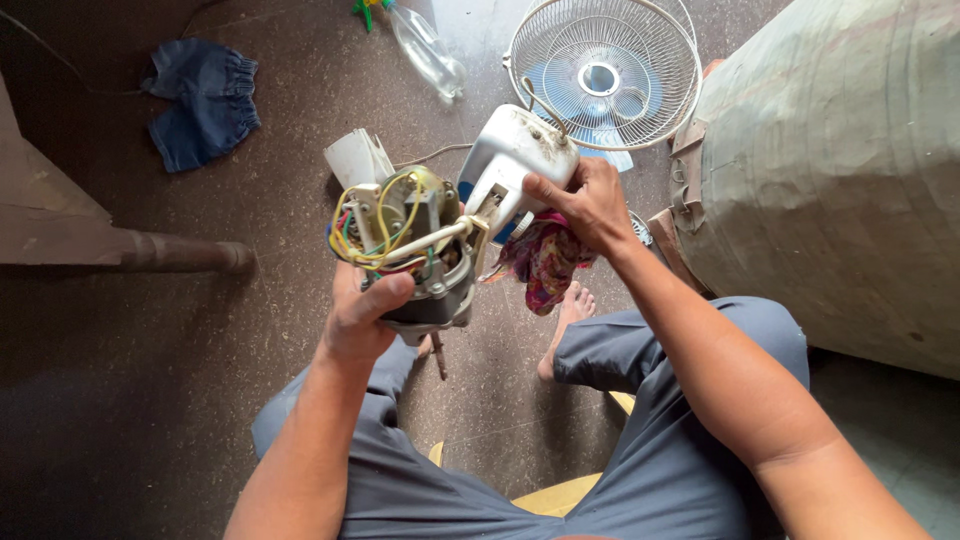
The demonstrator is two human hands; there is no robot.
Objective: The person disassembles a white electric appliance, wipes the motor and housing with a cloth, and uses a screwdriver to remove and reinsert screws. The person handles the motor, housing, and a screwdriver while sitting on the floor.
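A big grey-green cloth sack (840, 170) stands by a round white wire fan cage (603, 72) on the floor. The right hand (585, 205) grips a white plastic fan cover (510, 160) and a colourful rag (543, 262). The left hand (362, 315) grips a grey metal fan motor with yellow wires (405, 245).

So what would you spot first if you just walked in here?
Probably the fan motor in the middle, with yellow wires looping over it, gripped by the left hand. Beside it, the right hand holds a white housing and a colourful rag. A fan grille lies on the floor beyond.
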